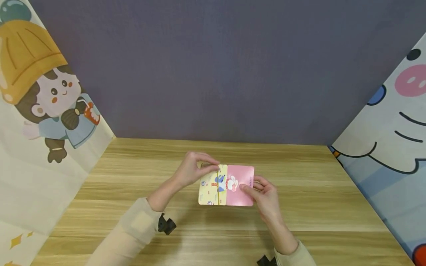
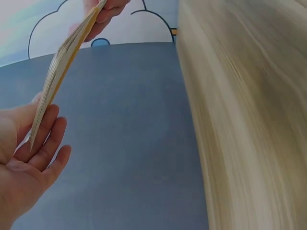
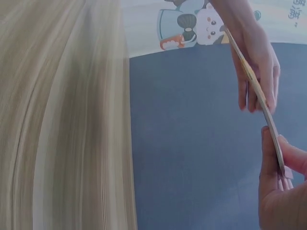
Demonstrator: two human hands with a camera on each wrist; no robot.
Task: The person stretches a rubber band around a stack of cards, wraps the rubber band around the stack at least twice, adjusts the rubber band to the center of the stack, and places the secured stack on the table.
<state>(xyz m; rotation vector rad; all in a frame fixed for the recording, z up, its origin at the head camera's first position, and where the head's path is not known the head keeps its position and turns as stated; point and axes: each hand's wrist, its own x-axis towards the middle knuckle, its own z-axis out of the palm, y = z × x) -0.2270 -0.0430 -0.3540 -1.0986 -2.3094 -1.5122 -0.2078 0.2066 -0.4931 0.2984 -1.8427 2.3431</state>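
Observation:
A small notebook [image 1: 237, 173] is spread wide above the table. Its left half [image 1: 207, 194] is pale yellow with little coloured drawings, and its right half is pink with a white cartoon figure. Down the yellow half runs a narrow golden band [image 1: 218, 198]. My left hand [image 1: 191, 169] pinches the top edge of the yellow half near this band. With thumb on the pink face and fingers behind, my right hand [image 1: 267, 197] grips the right side. In the left wrist view the notebook [image 2: 60, 72] appears edge-on, its layered pages showing.
Beneath the hands stretches a wood-grain table [image 1: 299, 221], with a dark grey wall [image 1: 213, 74] behind it. Cartoon-printed panels stand along the left [image 1: 20, 155] and right [image 1: 399, 140]. Small black devices [image 1: 167, 224] sit at both wrists.

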